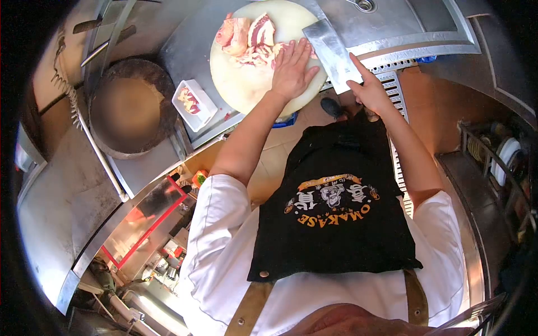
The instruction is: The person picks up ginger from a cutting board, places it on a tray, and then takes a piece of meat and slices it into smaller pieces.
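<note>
Head view: right hand has the cleaver gripped, top center; left hand is flat on the sliced meat on the round board. I'd curl those left fingertips under, knuckles guiding the blade, and keep slices even.

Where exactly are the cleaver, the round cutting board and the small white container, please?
Cleaver [332, 51], head view: middle of the flat blade.
Round cutting board [242, 87], head view: bare surface, lower left part.
Small white container [204, 115], head view: bare lower right part.
</note>
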Demonstrator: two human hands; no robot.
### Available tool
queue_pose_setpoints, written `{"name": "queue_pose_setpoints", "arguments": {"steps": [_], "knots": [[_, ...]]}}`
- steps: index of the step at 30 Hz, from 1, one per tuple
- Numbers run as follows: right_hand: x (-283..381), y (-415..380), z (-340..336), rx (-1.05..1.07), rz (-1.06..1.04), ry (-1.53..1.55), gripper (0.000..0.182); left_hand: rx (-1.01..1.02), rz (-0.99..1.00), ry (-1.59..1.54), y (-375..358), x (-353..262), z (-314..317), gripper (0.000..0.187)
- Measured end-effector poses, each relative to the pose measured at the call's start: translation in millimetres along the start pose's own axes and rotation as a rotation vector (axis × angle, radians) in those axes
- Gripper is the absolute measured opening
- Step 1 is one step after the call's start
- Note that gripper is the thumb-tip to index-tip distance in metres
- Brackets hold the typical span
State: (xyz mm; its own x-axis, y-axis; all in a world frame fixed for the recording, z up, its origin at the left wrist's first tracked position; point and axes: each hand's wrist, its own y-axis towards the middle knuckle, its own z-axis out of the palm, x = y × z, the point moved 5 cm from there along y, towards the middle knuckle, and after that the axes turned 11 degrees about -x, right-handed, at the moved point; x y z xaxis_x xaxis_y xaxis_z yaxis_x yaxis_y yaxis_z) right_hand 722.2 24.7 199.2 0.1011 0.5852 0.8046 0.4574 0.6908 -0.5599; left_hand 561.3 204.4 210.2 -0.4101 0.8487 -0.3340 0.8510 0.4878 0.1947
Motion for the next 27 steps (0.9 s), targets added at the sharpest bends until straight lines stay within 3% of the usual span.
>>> {"name": "queue_pose_setpoints", "arguments": {"steps": [12, 19, 22, 27], "knots": [[-11, 5, -3, 0.03, -0.028, 0.063, 0.079, 0.035, -0.005, -0.027, 0, -2, -3, 0.077], [34, 66, 13, 0.003, -0.144, -0.031, 0.075, 0.067, 0.016, -0.004, 3, -4, -5, 0.08], [31, 46, 11, -0.043, -0.195, 0.012, 0.076, 0.079, 0.012, 0.012, 0, -4, -3, 0.08], [1, 6, -2, 0.064, -0.009, 0.032, 0.076, 0.059, 0.028, 0.016, 1, -1, -2, 0.083]]}}
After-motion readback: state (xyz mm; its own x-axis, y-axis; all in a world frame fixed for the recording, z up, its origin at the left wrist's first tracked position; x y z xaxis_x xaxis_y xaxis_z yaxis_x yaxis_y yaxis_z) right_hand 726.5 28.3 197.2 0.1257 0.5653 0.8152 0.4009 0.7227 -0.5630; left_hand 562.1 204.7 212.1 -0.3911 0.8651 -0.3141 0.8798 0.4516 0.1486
